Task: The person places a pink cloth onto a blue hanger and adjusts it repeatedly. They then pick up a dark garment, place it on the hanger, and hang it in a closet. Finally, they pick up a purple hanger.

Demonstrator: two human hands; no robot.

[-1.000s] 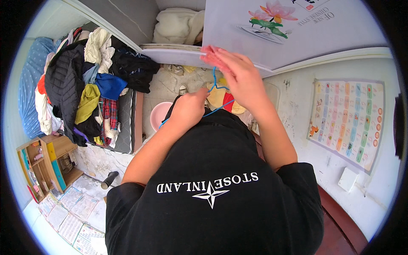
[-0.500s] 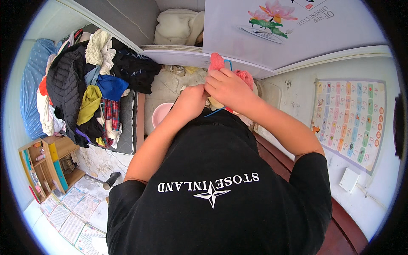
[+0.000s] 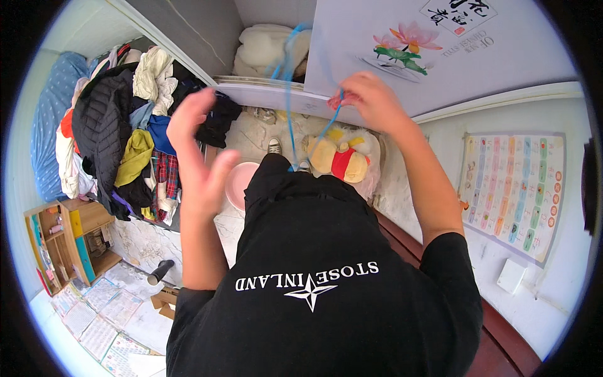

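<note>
My right hand [image 3: 375,103] is raised in front of the sliding door, its fingers closed on a pink fluffy cloth [image 3: 344,100] that is mostly hidden by the hand. A thin blue strand [image 3: 328,127], a cord or a wire hanger, runs from these fingers down toward my lap. More blue lines swing up near the cupboard opening, smeared by motion, so their full shape is hard to make out. My left hand [image 3: 202,154] is lifted on the left side, empty, blurred, with thumb and fingers apart.
A heap of clothes [image 3: 103,122] lies on the bed at left. Below me are a pink basin [image 3: 239,186] and a yellow plush toy [image 3: 349,167] with a red garment. A white bedding bundle [image 3: 267,49] sits in the cupboard beside the sliding door [image 3: 490,69].
My hands were together at the pink cloth; the left has let go and swung left and back. The right has risen to the right with the cloth, and the blue strand has swung out.
</note>
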